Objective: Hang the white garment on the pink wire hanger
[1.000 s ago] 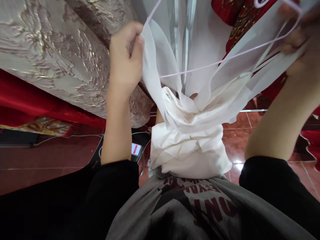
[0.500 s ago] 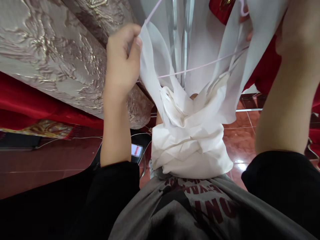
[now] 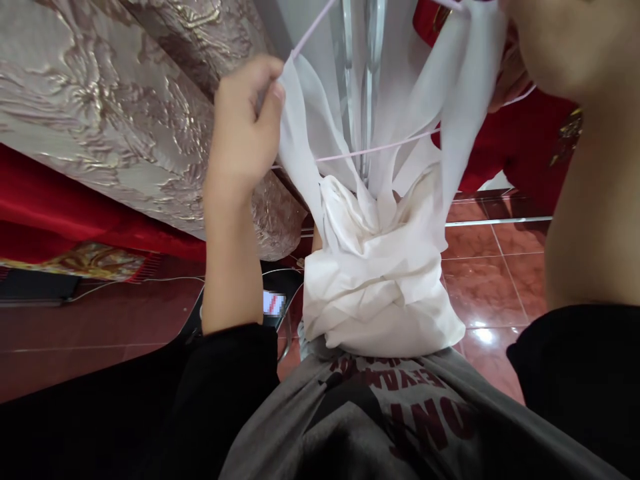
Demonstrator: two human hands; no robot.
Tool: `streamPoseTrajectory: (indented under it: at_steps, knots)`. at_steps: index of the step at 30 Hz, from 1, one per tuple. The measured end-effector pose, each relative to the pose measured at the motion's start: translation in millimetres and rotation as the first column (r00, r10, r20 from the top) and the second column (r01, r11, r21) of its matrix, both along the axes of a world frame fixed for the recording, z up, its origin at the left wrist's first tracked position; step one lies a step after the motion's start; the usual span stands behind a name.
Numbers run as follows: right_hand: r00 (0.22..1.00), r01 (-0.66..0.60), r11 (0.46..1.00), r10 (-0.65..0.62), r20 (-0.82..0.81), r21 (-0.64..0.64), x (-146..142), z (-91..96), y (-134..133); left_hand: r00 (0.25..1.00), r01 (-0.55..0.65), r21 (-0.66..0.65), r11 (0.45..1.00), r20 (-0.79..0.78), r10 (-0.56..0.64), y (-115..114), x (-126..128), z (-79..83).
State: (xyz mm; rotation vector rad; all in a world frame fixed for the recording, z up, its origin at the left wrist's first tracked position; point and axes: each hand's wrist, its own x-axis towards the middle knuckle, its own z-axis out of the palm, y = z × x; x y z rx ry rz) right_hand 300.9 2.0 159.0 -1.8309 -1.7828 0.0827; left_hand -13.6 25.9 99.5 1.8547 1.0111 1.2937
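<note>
A white satin cloth lies bunched on my lap, over the grey shirt. Sheer white fabric rises from it in two stretched panels. My left hand is closed, pinching the upper left edge of the sheer fabric between thumb and fingers. A thin lilac cord runs up from that grip, and another stretch of it crosses between the panels. At the upper right, my right hand is closed at the top of the other panel, its fingers partly hidden by the fabric and the frame edge.
Rolled, embossed pinkish fabric lies at the left above red cloth. Metal rails stand ahead. A phone with a lit screen rests on a black seat by my left arm. Red tiles cover the floor.
My right hand has moved up and right, drawing the right sheer panel taut and narrower. My left hand keeps its grip, nearly still. The bunched cloth stays on my lap.
</note>
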Motion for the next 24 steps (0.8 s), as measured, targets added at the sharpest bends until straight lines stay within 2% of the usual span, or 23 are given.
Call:
streamPoseTrajectory:
  at_steps: [1,3,5,6,8,9,11,12,14,17,19,21,23,24]
  knots:
    - [0.996,-0.029,1.0,0.029,0.083,-0.003,-8,0.2,-7,0.999,-0.005,0.056,0.998,-0.051,0.008,3,-2,-3.9]
    - [0.986,-0.109,0.992,0.099,0.137,0.067,-16,-5.1,-18,0.99,-0.014,0.198,0.98,-0.136,0.041,9,-4,-12.1]
    - [0.977,-0.14,0.984,0.118,0.177,0.114,-17,-14.7,-30,0.983,-0.056,0.335,0.94,-0.148,0.111,12,-3,-19.3]
    - [0.978,-0.134,0.982,0.109,0.18,0.132,-16,-19.8,-37,0.982,-0.09,0.364,0.927,-0.122,0.144,12,-2,-21.9]
    - [0.982,-0.152,0.968,0.125,0.141,0.2,-14,-29.8,-51,0.982,-0.159,0.327,0.932,-0.042,0.182,12,3,-24.8]
    - [0.98,-0.193,0.949,0.174,0.097,0.251,-13,-34.8,-57,0.982,-0.181,0.278,0.943,0.001,0.188,11,6,-25.2]
    - [0.948,-0.297,0.877,0.319,0.005,0.376,-16,-46.3,-62,0.979,-0.2,0.18,0.963,0.074,0.189,9,12,-25.4]
    - [0.92,-0.351,0.838,0.392,-0.013,0.417,-19,-53.7,-60,0.976,-0.211,0.154,0.965,0.096,0.198,8,15,-25.4]
    - [0.866,-0.455,0.787,0.499,0.003,0.415,-30,-73.5,-44,0.971,-0.239,0.161,0.958,0.056,0.232,6,19,-25.5]
    - [0.813,-0.564,0.766,0.581,0.043,0.307,-51,-113.7,-8,0.921,-0.271,0.292,0.917,-0.197,0.335,-1,20,-21.6]
    - [0.833,-0.531,0.794,0.552,0.013,0.295,-62,-140.2,12,0.835,-0.277,0.337,0.9,-0.379,0.399,-7,17,-14.0]
    - [0.876,-0.438,0.834,0.48,-0.049,0.336,-71,-159.3,21,0.758,-0.283,0.29,0.914,-0.516,0.398,-13,13,-4.5]
    - [0.89,-0.384,0.843,0.447,-0.093,0.377,-77,-169.1,19,0.748,-0.287,0.214,0.934,-0.559,0.358,-18,8,2.6]
    - [0.888,-0.378,0.838,0.449,-0.102,0.394,-80,-171.2,16,0.779,-0.289,0.184,0.939,-0.524,0.343,-19,6,4.1]
